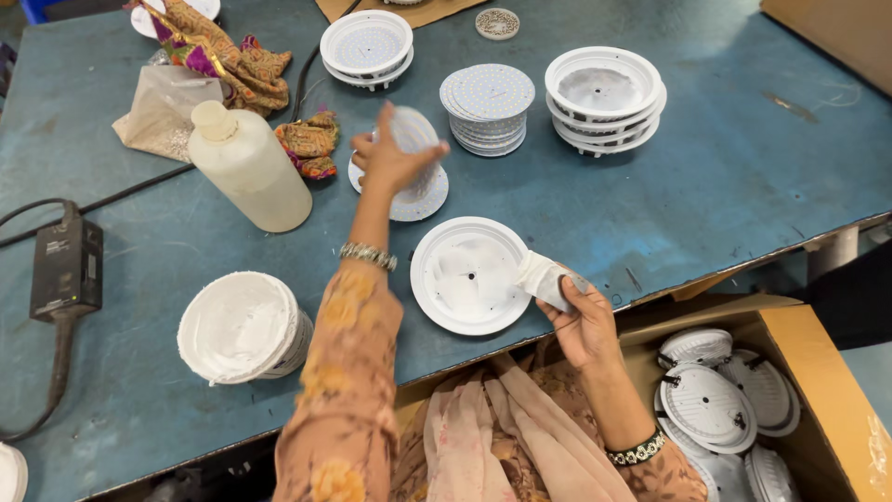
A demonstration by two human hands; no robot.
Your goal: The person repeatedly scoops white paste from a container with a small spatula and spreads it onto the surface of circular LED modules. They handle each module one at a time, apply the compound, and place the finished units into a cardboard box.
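The left hand (390, 158) pinches a thin round white circuit disc (411, 130), tilted, just above a short pile of like discs (418, 195) on the blue worktable (706, 177). The right hand (581, 321) grips a crumpled white cloth wad (544, 279) at the three o'clock rim of a round white plastic lamp housing (469, 274) lying open side up. At twelve o'clock from the housing stands a taller stack of white studded discs (488, 107); at ten o'clock lies a cream plastic bottle (246, 167); at four o'clock, a cardboard box of housings (818, 372).
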